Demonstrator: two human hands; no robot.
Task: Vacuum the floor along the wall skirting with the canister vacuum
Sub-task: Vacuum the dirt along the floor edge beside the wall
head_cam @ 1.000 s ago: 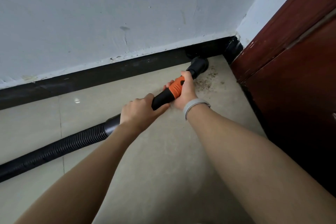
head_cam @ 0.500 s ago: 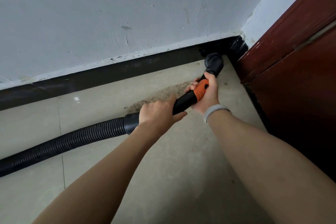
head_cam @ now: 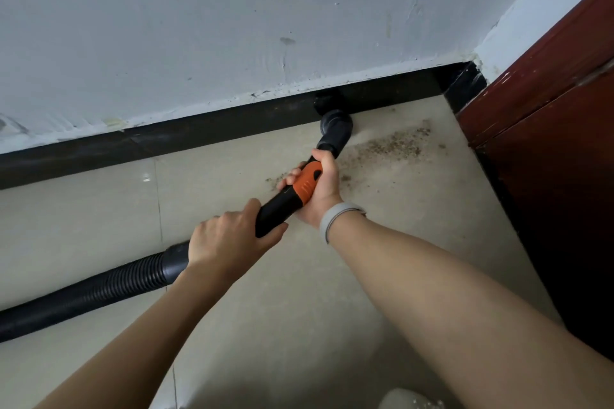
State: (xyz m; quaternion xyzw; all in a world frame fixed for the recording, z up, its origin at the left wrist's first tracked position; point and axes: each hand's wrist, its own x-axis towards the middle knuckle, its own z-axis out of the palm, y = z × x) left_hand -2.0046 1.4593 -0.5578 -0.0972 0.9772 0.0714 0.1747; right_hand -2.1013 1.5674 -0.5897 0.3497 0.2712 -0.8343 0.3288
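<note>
A black vacuum wand with an orange collar (head_cam: 307, 185) ends in a round black nozzle (head_cam: 335, 131) that sits against the black skirting (head_cam: 216, 129) on the beige tiled floor (head_cam: 332, 276). My right hand (head_cam: 319, 186) grips the wand at the orange collar. My left hand (head_cam: 229, 239) grips the wand lower down, where it joins the ribbed black hose (head_cam: 89, 292) running off to the left. A patch of brown grit (head_cam: 388, 146) lies on the floor to the right of the nozzle. The canister is out of view.
A white wall (head_cam: 232, 10) rises above the skirting. A dark red wooden door (head_cam: 558, 143) closes off the right side, forming a corner with the skirting (head_cam: 461, 86). A grey band (head_cam: 335, 217) is on my right wrist.
The nozzle has moved left along the skirting, away from the corner by the door. Both hands keep their grip on the wand. Grit near the corner has come into view.
</note>
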